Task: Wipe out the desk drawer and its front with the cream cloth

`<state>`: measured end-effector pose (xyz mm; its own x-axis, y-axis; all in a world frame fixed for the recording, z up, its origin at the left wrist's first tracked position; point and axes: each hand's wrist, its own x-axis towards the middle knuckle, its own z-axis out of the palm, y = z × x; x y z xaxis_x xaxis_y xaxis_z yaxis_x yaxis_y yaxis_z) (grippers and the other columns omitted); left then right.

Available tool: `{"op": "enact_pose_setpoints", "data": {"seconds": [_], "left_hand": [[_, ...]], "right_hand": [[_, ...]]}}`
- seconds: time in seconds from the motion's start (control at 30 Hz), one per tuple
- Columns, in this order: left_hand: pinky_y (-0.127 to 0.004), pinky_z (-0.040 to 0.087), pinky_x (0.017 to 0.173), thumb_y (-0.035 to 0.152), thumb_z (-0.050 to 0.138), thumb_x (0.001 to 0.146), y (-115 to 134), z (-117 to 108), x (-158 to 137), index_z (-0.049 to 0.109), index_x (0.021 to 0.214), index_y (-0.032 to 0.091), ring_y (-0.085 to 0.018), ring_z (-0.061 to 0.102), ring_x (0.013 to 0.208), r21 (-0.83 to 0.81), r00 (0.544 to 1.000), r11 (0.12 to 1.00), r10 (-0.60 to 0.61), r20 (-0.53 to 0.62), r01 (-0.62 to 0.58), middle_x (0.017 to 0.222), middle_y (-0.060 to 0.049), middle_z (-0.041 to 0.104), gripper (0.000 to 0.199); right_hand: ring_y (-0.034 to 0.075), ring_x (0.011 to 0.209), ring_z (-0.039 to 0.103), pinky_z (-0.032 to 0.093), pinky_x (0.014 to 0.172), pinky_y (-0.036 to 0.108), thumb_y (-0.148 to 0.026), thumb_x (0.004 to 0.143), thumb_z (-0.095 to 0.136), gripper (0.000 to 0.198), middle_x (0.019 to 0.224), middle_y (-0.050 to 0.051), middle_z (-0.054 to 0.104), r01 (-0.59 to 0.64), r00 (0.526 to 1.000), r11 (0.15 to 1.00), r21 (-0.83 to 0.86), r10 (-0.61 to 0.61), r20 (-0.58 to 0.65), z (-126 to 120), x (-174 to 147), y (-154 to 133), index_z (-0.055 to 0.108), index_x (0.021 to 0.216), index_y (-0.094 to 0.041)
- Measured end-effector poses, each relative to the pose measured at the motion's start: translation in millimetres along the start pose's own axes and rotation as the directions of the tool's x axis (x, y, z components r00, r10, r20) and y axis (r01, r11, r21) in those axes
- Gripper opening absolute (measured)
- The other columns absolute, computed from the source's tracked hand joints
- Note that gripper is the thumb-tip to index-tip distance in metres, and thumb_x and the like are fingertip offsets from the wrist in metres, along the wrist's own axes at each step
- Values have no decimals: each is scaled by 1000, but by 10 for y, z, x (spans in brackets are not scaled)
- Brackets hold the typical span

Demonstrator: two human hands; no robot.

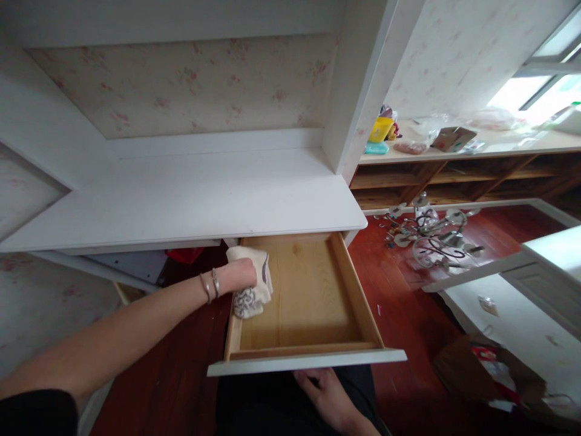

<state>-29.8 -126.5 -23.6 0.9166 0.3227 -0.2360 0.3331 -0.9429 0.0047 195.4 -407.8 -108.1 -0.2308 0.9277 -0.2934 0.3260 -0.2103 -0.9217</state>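
Hands at drawer's left, front edges

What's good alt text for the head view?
The left hand holds a cloth at the left side of an open drawer in a white desk; the right hand is by the drawer's front. A chandelier lies on the red floor at right.

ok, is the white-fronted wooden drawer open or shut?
Open: the drawer juts from under the white desktop, its wooden bottom showing beside the cream patterned cloth in the left hand.
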Motion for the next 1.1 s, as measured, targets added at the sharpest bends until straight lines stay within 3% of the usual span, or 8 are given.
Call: {"op": "enact_pose_setpoints", "data": {"seconds": [0.1, 0.17, 0.3, 0.47, 0.7, 0.87, 1.0, 1.1], "left_hand": [[-31, 45, 80, 0, 57, 75, -346, -119, 72, 69, 69, 17, -18, 63, 74, 85, 999, 996, -28, 18, 27, 75, -7, 71, 22], [-32, 45, 88, -2, 52, 77, -436, -157, 63, 69, 79, 16, -19, 64, 90, 77, 997, 995, -67, -37, 69, 93, -10, 71, 25], [-38, 38, 106, -5, 47, 75, -390, -116, -60, 67, 103, 14, -22, 54, 119, 31, 981, 990, -130, -142, 136, 125, -15, 61, 39], [-38, 38, 109, -7, 42, 72, -265, -106, -292, 63, 115, 14, -21, 51, 125, -54, 968, 975, -221, -117, 216, 131, -12, 59, 52], [-35, 43, 106, 0, 42, 71, 290, -73, -742, 61, 122, 19, -20, 57, 117, -181, 933, 926, -350, -87, 331, 125, -6, 64, 58], [-36, 47, 100, 9, 49, 65, 881, -139, -1022, 62, 119, 23, -22, 61, 108, -323, 924, 869, -376, 66, 376, 116, -4, 68, 58], [-39, 48, 97, 17, 51, 70, 1229, -281, -1065, 64, 113, 25, -23, 62, 104, -441, 889, 772, -405, 216, 458, 111, -3, 69, 46], [-42, 46, 99, 20, 51, 74, 1349, -330, -997, 63, 114, 24, -24, 61, 107, -476, 871, 729, -418, 258, 491, 112, -4, 68, 42]], "right_hand": [[21, 85, 62, 44, 82, 29, -54, 97, 41, 49, 83, 2, 70, -7, 1000, 1000, -12, 8, 2, -2, -8, -23, 69, 77, -18], [22, 85, 62, 44, 81, 28, -54, 97, 41, 50, 82, 2, 69, -4, 1000, 1000, -10, 4, 1, 2, -14, -30, 69, 77, -18], [22, 83, 63, 45, 80, 29, -56, 96, 41, 51, 81, 3, 70, 4, 1000, 1000, 9, -4, -11, 7, -22, -33, 70, 77, -18], [23, 83, 62, 46, 82, 31, -57, 95, 40, 52, 82, 3, 70, 15, 1000, 1000, 15, -15, -13, -2, -15, -28, 71, 79, -19], [21, 84, 63, 45, 81, 29, -53, 97, 41, 50, 81, 1, 69, 34, 999, 999, 9, -34, 1, 9, -6, 27, 68, 74, -18], [20, 83, 63, 44, 80, 28, -50, 98, 42, 48, 80, 1, 70, 34, 999, 999, -1, -34, 5, 7, 4, 35, 68, 74, -18], [20, 85, 63, 44, 81, 28, -50, 98, 43, 46, 83, 1, 71, 32, 999, 999, 3, -32, -7, 11, 3, 20, 70, 77, -19], [21, 88, 63, 44, 85, 29, -50, 98, 43, 46, 87, 1, 72, 39, 999, 999, 6, -39, -15, 7, -7, -6, 71, 80, -19]]}}
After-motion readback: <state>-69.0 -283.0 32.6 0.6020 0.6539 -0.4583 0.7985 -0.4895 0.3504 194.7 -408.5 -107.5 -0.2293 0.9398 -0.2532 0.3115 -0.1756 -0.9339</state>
